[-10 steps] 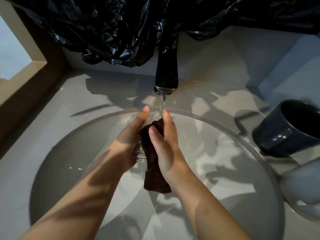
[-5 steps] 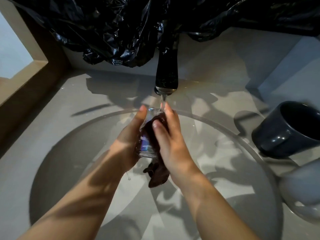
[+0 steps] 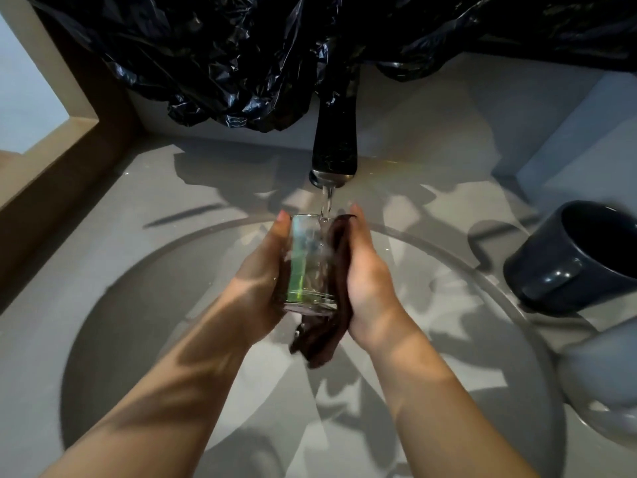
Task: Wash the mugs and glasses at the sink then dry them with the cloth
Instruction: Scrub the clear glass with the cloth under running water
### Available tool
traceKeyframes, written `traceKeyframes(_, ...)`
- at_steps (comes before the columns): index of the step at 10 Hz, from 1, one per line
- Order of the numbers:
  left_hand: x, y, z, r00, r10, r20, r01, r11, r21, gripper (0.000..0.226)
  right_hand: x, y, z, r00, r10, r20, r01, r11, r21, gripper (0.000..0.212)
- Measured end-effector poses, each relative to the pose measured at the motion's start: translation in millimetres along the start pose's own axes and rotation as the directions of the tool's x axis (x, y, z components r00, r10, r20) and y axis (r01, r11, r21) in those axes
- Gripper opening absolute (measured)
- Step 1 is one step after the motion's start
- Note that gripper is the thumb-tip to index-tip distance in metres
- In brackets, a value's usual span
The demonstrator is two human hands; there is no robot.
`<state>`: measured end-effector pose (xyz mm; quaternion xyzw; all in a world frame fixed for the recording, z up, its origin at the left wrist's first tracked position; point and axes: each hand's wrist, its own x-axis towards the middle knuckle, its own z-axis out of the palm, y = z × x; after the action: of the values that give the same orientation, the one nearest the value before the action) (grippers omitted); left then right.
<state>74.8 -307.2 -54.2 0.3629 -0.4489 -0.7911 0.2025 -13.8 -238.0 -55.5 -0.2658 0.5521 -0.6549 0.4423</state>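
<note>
A clear drinking glass point(image 3: 310, 263) stands upright over the round sink basin point(image 3: 138, 339), right under the black tap point(image 3: 334, 146), and water runs onto its rim. My left hand point(image 3: 262, 281) grips the glass from the left side. My right hand point(image 3: 368, 277) presses a dark brown cloth point(image 3: 324, 332) against the glass's right side; the cloth's tail hangs below both hands. A dark blue mug point(image 3: 575, 257) lies on its side on the counter at the right.
Crumpled black plastic sheeting point(image 3: 275, 56) hangs across the back above the tap. A pale bowl-like vessel point(image 3: 606, 377) sits at the right edge below the mug. A wooden ledge point(image 3: 51, 167) borders the counter on the left.
The cloth has shifted from the front of the glass to its right side, so the glass now shows between my hands. Both hands rose slightly toward the tap.
</note>
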Motion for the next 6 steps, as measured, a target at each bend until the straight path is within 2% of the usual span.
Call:
traceKeyframes(1,-3,-2,3,1.0,0.015,0.02,-0.015,1.0,0.001,0.054,-9,-2,1,1.0,-0.03,0.002,0.03,0.964,-0.266,0.05)
traceKeyframes(2,-6,1,2,0.998,0.06,0.006,-0.06,0.997,0.057,0.055,-27,8,17,0.994,-0.112,0.002,0.103,0.907,-0.408,0.063)
traceKeyframes(3,-7,4,-2,0.998,0.057,-0.017,-0.057,0.998,0.007,0.062,-29,4,20,0.986,-0.166,0.022,0.163,0.916,-0.367,0.05)
traceKeyframes(4,-4,4,2,0.999,0.006,-0.036,-0.008,0.999,-0.051,0.057,-7,-1,6,0.999,-0.004,-0.051,0.006,0.999,0.047,0.04)
traceKeyframes(5,-4,2,8,0.999,-0.025,-0.03,0.024,0.999,-0.035,0.056,-1,5,-3,0.992,0.117,0.045,-0.122,0.986,0.114,0.068)
traceKeyframes(6,-5,4,10,0.997,0.024,-0.073,-0.019,0.997,0.071,0.057,-14,8,9,0.998,0.029,-0.051,-0.035,0.992,-0.122,0.058)
